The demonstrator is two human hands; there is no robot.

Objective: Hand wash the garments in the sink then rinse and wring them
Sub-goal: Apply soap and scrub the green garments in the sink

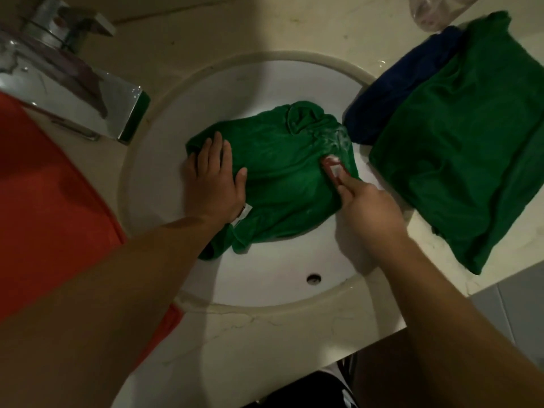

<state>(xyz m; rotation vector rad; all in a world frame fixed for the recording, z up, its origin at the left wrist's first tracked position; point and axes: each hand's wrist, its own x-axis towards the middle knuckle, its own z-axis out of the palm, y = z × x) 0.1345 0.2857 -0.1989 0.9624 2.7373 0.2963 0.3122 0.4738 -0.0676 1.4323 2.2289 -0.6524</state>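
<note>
A wet green garment point(279, 172) lies spread in the round white sink point(265, 83). My left hand point(213, 178) presses flat on its left part with straight fingers. My right hand point(365, 207) grips a small red and white bar of soap point(334, 169) and holds it against the garment's right edge, where white lather point(338, 136) shows on the cloth. A white label point(243, 214) sticks out of the garment by my left wrist.
A chrome tap point(73, 83) juts over the sink's left side. On the counter at right lie a folded green garment point(471, 142) and a dark blue one point(397, 92) under it. An orange cloth point(44, 201) covers the counter at left. A clear container point(435, 10) stands top right. The overflow hole point(313, 278) is near me.
</note>
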